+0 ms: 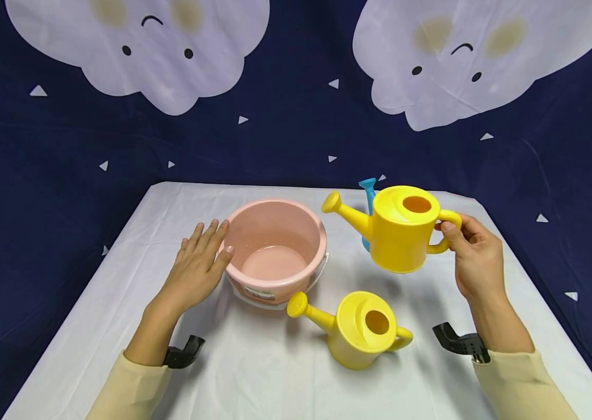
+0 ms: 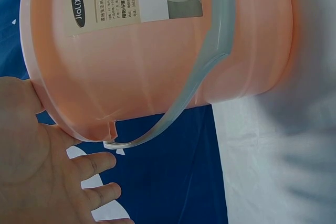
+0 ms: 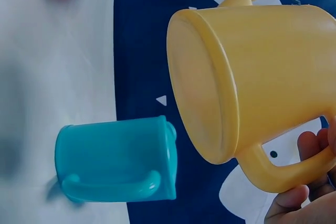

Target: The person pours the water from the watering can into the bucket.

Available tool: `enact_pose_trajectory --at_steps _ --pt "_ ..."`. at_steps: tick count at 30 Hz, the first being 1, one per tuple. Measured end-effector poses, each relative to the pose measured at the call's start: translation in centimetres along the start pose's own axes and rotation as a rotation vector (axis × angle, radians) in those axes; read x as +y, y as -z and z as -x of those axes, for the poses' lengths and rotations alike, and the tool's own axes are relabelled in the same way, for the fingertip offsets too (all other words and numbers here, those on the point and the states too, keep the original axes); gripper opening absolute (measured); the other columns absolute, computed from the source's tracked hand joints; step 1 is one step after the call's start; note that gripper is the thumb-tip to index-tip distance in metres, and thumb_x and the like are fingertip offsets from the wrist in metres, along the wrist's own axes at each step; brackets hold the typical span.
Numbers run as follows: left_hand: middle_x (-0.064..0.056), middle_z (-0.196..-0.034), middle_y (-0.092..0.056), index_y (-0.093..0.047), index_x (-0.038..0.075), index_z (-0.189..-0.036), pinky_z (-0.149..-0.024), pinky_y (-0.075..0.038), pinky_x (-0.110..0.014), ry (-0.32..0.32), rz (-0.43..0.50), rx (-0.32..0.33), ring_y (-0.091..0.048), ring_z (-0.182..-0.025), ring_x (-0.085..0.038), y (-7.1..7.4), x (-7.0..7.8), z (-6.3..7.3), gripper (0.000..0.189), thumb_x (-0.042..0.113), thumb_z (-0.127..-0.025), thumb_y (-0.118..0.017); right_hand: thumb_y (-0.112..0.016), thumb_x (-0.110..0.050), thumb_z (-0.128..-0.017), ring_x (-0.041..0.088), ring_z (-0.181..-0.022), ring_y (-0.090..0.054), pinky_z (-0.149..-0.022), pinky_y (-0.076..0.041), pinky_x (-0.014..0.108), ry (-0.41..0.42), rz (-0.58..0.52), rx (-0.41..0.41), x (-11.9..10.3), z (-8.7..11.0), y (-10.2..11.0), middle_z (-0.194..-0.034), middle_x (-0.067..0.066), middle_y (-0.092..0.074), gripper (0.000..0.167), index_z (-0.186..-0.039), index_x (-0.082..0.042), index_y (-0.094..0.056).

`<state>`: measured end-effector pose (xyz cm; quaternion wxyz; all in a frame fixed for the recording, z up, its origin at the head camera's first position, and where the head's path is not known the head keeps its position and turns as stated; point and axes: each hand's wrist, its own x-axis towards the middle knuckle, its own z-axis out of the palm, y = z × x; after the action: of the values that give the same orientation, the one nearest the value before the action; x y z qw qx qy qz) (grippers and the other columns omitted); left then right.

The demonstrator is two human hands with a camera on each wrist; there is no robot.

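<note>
My right fingers are clamped on the handle (image 1: 438,248) of the larger yellow can (image 1: 401,239), lifted above the surface (image 1: 243,379); a loose grip could drop it onto the blue can (image 3: 113,161). My left fingers (image 1: 202,245), straight, could tip the pink bucket (image 1: 275,219) by pushing. It maybe holds clear water; inside the can, I cannot tell.

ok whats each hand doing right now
Left hand: open, against the pink bucket.
Right hand: holding one yellow watering can by its handle.
</note>
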<state>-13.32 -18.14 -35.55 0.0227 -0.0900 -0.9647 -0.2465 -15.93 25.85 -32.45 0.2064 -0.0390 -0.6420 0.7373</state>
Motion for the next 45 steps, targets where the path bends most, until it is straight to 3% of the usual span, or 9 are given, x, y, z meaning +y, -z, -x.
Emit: enact_pose_trajectory --at_steps 24,45 --pt "-0.011 -0.16 -0.011 -0.011 0.026 -0.153 -0.114 0.0 -0.063 -0.001 -0.001 -0.003 0.004 -0.149 -0.033 0.1 0.0 0.0 0.059 0.051 -0.1 -0.023 -0.067 -0.006 -0.084 0.011 -0.079 -0.057 -0.067 -0.043 0.017 -0.013 -0.07 -0.032 2.0 1.1 1.0 -0.082 0.0 -0.069 0.012 -0.095 -0.002 -0.067" --pt "-0.011 -0.16 -0.012 -0.011 0.026 -0.153 -0.115 0.001 -0.063 -0.001 0.008 0.004 0.004 -0.149 -0.033 0.1 0.1 0.0 0.06 0.051 -0.1 -0.023 -0.062 -0.007 -0.088 0.008 -0.083 -0.06 -0.068 -0.043 0.016 -0.053 -0.022 -0.082 4.4 2.1 1.8 -0.085 -0.003 -0.068 0.007 -0.095 -0.006 -0.063"
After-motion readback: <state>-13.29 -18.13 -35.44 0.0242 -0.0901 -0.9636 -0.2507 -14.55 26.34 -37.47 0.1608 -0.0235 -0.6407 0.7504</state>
